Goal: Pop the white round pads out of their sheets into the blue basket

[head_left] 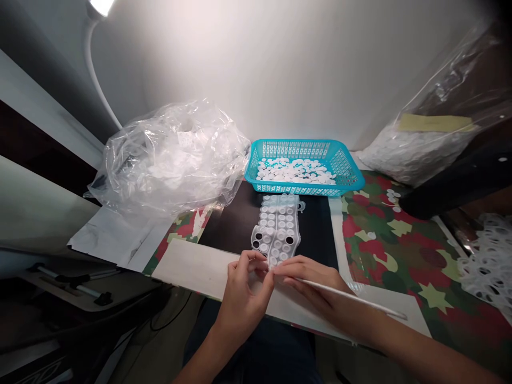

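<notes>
A strip of white translucent plastic with rows of round caps [280, 218] lies in front of me on a dark mat. Several of its round places near my end show black. My left hand [244, 293] is closed in a pinch at the strip's near end; what sits between its fingertips is too small to make out. My right hand [316, 282] grips a thin white stick [356, 302], its far end pointing back over my forearm. The fingertips of both hands meet at the strip's near edge and hide that part.
Behind the strip stands a blue basket [352, 173] holding many white discs. A big clear bag [176, 160] of white pieces sits at left, another bag [424, 146] at right. Ring-like plastic scraps [488, 261] lie far right. A lamp [94, 64] rises at the left.
</notes>
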Tool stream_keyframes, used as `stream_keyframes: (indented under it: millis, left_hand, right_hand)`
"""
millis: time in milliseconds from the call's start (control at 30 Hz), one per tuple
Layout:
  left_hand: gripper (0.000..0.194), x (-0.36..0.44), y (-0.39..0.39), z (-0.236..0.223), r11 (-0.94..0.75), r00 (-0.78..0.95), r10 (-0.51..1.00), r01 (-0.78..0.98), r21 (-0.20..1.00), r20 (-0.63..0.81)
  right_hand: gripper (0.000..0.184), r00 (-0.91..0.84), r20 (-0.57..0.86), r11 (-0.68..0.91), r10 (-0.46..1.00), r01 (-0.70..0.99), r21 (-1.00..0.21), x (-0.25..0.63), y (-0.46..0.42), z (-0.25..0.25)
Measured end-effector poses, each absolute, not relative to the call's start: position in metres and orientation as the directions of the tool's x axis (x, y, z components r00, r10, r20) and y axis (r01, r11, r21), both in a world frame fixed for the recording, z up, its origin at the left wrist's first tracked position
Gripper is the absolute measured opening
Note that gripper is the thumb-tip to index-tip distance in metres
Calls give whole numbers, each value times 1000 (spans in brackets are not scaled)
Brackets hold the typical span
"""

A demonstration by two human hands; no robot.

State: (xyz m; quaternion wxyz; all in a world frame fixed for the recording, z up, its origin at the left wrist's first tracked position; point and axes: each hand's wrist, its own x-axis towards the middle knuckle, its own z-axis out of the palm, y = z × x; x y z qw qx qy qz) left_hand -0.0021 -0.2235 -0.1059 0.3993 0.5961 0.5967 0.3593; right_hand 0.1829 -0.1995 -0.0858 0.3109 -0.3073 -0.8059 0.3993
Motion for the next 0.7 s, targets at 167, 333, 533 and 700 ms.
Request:
stream_keyframes:
  millis: [167,333,533,700]
  left_hand:
    - [15,-1,-222,-107,22,25,999,449,893,-37]
    - [16,0,-222,-106,22,20,999,422,906,-34]
    - [12,1,-223,-104,43,10,999,405,913,-52]
    - [11,1,-222,-104,43,-6,999,410,911,-44]
  right_hand:
    - [26,-587,457,661,668,186,-727,178,-197,-100]
    - [25,-590,430,653,683,229,-722,176,-198,-95]
    - [28,-534,407,590,741,231,-774,177,-202,-92]
    - [27,-537,310,484,785,219,-847,179,-205,-93]
